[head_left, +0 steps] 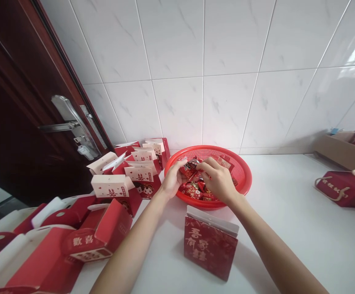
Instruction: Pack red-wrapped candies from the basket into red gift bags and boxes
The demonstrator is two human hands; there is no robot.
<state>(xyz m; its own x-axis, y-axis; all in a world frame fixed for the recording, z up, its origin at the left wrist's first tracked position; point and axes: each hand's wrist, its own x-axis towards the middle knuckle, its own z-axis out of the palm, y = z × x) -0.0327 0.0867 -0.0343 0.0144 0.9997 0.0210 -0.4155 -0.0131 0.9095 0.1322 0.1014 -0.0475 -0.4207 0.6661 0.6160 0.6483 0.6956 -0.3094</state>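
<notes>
A red perforated plastic basket holds several red wrapped candies. Over its left side, my left hand is curled around a few wrapped candies, the top one red with dark printing. My right hand is over the middle of the basket, fingers bent and pinched on a small red wrapped candy beside the left hand's bundle. Its fingertips partly hide that candy. Between my forearms, a dark red gift box with pale characters stands upright on the white table, its top flaps raised.
Several red-and-white gift boxes stand left of the basket, with larger open red boxes nearer me. At right are a cardboard box and a dark red box with rope handles. A tiled wall and a door border the table.
</notes>
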